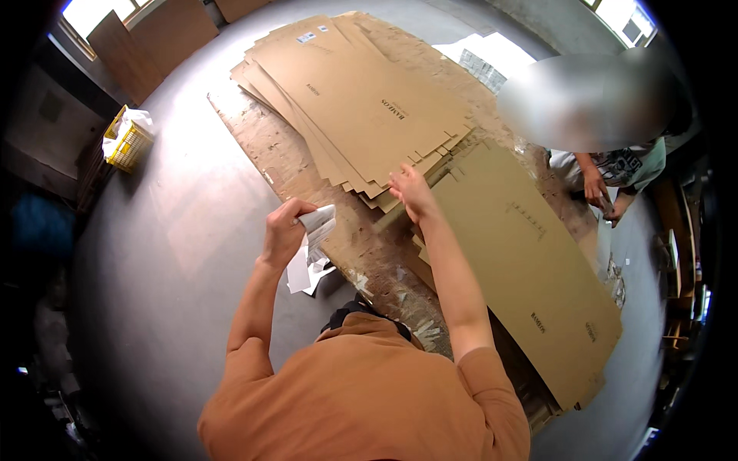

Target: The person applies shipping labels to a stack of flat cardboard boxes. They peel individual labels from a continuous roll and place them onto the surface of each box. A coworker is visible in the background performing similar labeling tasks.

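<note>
My left hand [283,232] is closed around a bundle of white paper sheets [314,230], held over the near edge of a worn wooden table [269,150]. My right hand [411,192] reaches forward with fingers spread and rests on the near edge of a stack of flat brown cardboard sheets [361,100]. A second large flat cardboard sheet [523,261] lies to the right of that hand, slanting toward the lower right.
Another person [615,165] stands at the far right side of the table, hands together. A yellow crate [127,138] with white material sits on the grey floor at the left. Brown boards [154,42] lean by a window at the top left.
</note>
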A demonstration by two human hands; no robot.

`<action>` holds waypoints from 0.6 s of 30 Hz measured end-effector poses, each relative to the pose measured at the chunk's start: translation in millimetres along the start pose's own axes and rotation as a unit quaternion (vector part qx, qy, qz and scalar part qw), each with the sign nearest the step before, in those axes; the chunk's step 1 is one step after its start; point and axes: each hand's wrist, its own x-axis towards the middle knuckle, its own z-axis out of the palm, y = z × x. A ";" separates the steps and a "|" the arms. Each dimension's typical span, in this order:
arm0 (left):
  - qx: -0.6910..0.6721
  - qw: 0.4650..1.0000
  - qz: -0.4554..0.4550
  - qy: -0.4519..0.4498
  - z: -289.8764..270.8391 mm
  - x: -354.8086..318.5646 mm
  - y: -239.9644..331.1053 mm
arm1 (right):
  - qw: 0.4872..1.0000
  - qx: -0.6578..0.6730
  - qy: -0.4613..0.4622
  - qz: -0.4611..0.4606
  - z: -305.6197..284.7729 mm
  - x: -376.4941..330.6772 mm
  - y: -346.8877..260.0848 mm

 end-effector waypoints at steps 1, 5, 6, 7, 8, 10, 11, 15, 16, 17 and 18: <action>0.003 0.999 -0.046 -0.014 6.3 3.1 6.3 | 0.996 -0.020 -0.090 -0.021 1.2 -32.2 -13.1; -0.153 0.982 -0.026 -0.106 49.1 33.0 52.4 | 0.975 -0.028 -0.113 -0.190 6.9 -129.9 -22.4; -0.181 0.972 -0.012 -0.146 59.5 39.7 59.5 | 0.970 -0.020 -0.105 -0.217 4.5 -141.8 -20.0; -0.177 0.964 -0.009 -0.200 68.0 47.6 72.4 | 0.966 -0.070 -0.041 -0.247 -8.8 -146.0 -11.5; -0.192 0.957 -0.014 -0.218 75.6 50.5 81.9 | 0.968 -0.037 -0.017 -0.247 -15.1 -154.6 -11.7; -0.226 0.939 -0.026 -0.260 91.9 54.4 96.8 | 0.968 0.028 0.039 -0.245 -25.3 -177.0 -18.3; -0.235 0.932 -0.027 -0.276 100.5 53.0 101.7 | 0.966 0.041 0.067 -0.247 -28.4 -189.1 -22.0; -0.246 0.913 -0.019 -0.325 127.8 52.3 121.4 | 0.959 0.065 0.114 -0.253 -47.2 -212.6 -25.6; -0.240 0.909 -0.014 -0.340 135.4 52.5 127.3 | 0.957 0.057 0.126 -0.255 -55.1 -216.6 -24.0; -0.231 0.906 -0.009 -0.353 141.7 51.2 132.7 | 0.955 0.051 0.135 -0.258 -61.9 -219.9 -22.3; -0.222 0.904 -0.003 -0.365 148.6 50.5 137.2 | 0.954 0.044 0.143 -0.261 -68.4 -223.5 -21.1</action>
